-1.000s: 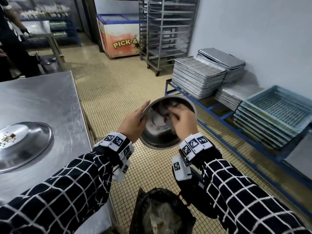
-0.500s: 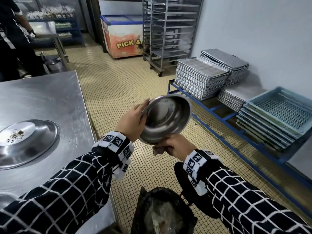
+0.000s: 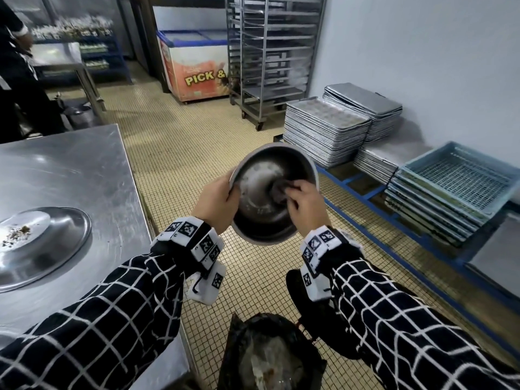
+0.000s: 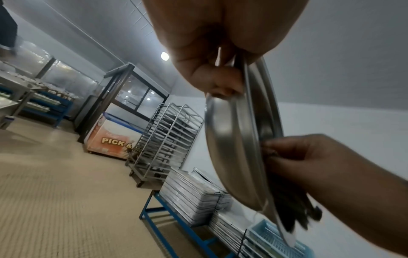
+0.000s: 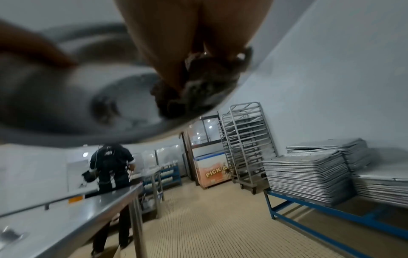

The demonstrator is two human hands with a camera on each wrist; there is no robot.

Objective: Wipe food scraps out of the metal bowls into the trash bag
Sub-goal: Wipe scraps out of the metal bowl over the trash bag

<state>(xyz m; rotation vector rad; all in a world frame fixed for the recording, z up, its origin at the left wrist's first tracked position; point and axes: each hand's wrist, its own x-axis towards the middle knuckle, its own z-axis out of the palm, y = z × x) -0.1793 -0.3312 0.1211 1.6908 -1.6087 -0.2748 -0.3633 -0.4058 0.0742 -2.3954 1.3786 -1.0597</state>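
Left hand [image 3: 218,205] grips the rim of a tilted metal bowl [image 3: 261,218]; right hand [image 3: 305,205] pinches a dark wad [image 3: 278,190] against its inside, above the trash bag [image 3: 270,358]. Wiping appears underway; a scrap-strewn dish [image 3: 64,237] waits on the left table [image 3: 84,164].

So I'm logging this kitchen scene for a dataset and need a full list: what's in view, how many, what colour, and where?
metal bowl: one, steel, tilted, held above the trash bag
wad: one, dark, inside the bowl
trash bag: one, black, on the floor below
metal plate: one, steel with scraps, on the table
table: one, steel, left
baking tray stacks: several, silver, on a blue rack, right
crates: stacked, pale blue, right
trolley rack: one, steel, rear
freezer: one, orange and white, rear
other person: one, dark clothes, rear left
left hand: grips the bowl's rim
right hand: holds the wad
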